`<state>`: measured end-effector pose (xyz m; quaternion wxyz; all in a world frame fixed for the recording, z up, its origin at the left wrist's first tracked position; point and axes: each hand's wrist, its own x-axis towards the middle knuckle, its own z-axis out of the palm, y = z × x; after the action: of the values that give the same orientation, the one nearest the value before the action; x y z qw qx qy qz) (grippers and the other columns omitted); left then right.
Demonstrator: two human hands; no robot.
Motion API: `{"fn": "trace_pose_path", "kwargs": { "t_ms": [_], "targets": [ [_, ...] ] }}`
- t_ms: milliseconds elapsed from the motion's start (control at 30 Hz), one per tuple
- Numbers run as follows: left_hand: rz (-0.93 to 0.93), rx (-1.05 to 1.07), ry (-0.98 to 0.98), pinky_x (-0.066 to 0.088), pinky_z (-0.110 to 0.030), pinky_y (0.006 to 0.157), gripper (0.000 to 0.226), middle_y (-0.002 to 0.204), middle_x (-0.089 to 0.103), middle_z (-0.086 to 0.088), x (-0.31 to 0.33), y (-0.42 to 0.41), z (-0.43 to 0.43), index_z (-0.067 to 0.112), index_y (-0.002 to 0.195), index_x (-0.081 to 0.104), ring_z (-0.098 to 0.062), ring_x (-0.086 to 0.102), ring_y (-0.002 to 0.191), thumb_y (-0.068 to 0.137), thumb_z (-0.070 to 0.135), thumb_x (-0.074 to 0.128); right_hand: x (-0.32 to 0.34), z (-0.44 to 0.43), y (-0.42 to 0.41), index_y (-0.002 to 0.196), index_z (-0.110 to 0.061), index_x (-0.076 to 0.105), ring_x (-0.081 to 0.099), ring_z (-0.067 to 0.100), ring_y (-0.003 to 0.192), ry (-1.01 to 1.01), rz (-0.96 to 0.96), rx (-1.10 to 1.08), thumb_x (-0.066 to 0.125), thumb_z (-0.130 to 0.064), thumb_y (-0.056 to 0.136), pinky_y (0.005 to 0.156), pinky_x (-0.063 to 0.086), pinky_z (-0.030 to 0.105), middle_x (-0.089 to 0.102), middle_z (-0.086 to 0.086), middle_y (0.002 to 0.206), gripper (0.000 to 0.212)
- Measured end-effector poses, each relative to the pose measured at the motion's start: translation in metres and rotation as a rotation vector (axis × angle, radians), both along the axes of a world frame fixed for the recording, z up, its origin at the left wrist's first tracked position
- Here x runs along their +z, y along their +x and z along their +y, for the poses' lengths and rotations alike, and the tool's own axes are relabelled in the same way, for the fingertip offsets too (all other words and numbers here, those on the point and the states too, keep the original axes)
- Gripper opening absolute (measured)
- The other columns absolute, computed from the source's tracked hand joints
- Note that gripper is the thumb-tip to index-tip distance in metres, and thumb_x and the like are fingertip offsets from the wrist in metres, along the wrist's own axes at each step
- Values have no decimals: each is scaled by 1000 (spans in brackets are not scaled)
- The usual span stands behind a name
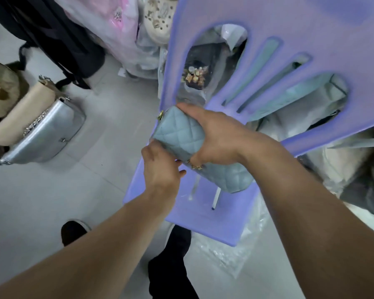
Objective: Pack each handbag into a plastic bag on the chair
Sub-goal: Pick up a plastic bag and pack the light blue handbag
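A light blue quilted handbag (181, 134) with a gold clasp hangs just above the seat of a lilac plastic chair (205, 212). My right hand (216, 134) grips it from above, fingers curled over its top edge. My left hand (160, 167) pinches the bag's near left corner from below. A clear plastic bag (203, 193) lies flat on the seat under the handbag. On the floor to the left lie a silver handbag (50, 132) with a chain and a beige one (22, 113) beside it.
The chair's back (289, 35) rises ahead. Behind it stand bagged items, among them a pale blue bag (300, 98) and a black shoe (198, 70). Crumpled clear plastic (231, 255) lies on the floor by the chair. My feet (73, 231) stand below.
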<state>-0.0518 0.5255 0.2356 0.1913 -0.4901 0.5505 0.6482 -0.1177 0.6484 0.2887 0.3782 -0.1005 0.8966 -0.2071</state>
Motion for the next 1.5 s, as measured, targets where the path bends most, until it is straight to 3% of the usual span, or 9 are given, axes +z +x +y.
{"fn": "trace_pose_path", "kwargs": {
  "t_ms": [133, 433, 567, 700, 833, 933, 1067, 1333, 1500],
  "targets": [
    [21, -83, -201, 47, -51, 102, 55, 131, 58, -6, -6, -1, 19, 21, 127, 50, -32, 56, 119, 87, 53, 28, -18, 19, 6, 159, -47, 15, 53, 24, 124, 49, -10, -6, 89, -22, 70, 94, 49, 34, 49, 1, 136, 119],
    [94, -232, -395, 45, -49, 102, 38, 133, 51, -12, -11, 18, 28, 20, 133, 50, -34, 54, 114, 98, 30, 41, -42, 24, 45, 154, -31, 43, 58, 21, 127, -137, 109, -180, 80, -15, 79, 100, 52, 36, 61, -2, 142, 85],
    [269, -355, -527, 35, -46, 110, 51, 140, 37, -9, 19, 34, 52, 23, 143, 41, -32, 39, 129, 95, 26, 55, -31, 49, 68, 147, -25, 52, 57, 19, 126, -131, 218, -393, 79, -20, 86, 97, 39, 19, 61, 2, 138, 67],
    [553, -600, -354, 50, -49, 92, 31, 109, 53, -2, 38, 63, 88, 27, 122, 48, -26, 56, 103, 93, 25, 59, -9, 86, 106, 141, -24, 57, 63, 17, 111, -171, 279, -682, 75, -23, 92, 98, 49, 29, 67, -3, 122, 52],
    [574, -862, -182, 45, -17, 66, 7, 81, 59, 13, 44, 99, 121, 28, 100, 56, 1, 56, 68, 99, 21, 54, 1, 124, 170, 132, -24, 63, 68, 13, 95, -151, 316, -940, 70, -21, 91, 92, 56, 32, 70, -8, 105, 42],
    [528, -1096, -174, 43, -10, 65, 10, 83, 61, 16, 31, 140, 137, 28, 94, 60, -4, 58, 73, 98, 21, 54, 1, 141, 235, 126, -21, 67, 70, 10, 89, -124, 353, -1160, 68, -18, 90, 88, 55, 24, 71, -11, 95, 36],
    [346, -1419, -145, 54, -34, 76, 11, 97, 66, 7, 1, 199, 150, 27, 103, 65, -23, 66, 87, 95, 26, 57, -14, 149, 324, 127, -24, 67, 69, 10, 90, -43, 277, -1346, 67, -25, 94, 81, 50, 18, 72, -10, 103, 33],
    [26, -1863, -257, 41, -25, 75, 25, 116, 64, 3, -99, 269, 158, 22, 116, 65, -13, 61, 87, 95, 30, 53, -124, 159, 423, 128, -26, 64, 63, 7, 73, -81, 25, -1605, 63, -29, 96, 59, 44, 17, 67, -13, 102, 32],
    [-33, -1895, -337, 51, -29, 82, 34, 126, 61, -2, -194, 280, 165, 20, 123, 64, -19, 65, 97, 93, 32, 53, -238, 158, 432, 135, -25, 59, 65, 17, 101, -114, -120, -1678, 63, -31, 97, 80, 48, 25, 67, -3, 122, 39]
  ]
}}
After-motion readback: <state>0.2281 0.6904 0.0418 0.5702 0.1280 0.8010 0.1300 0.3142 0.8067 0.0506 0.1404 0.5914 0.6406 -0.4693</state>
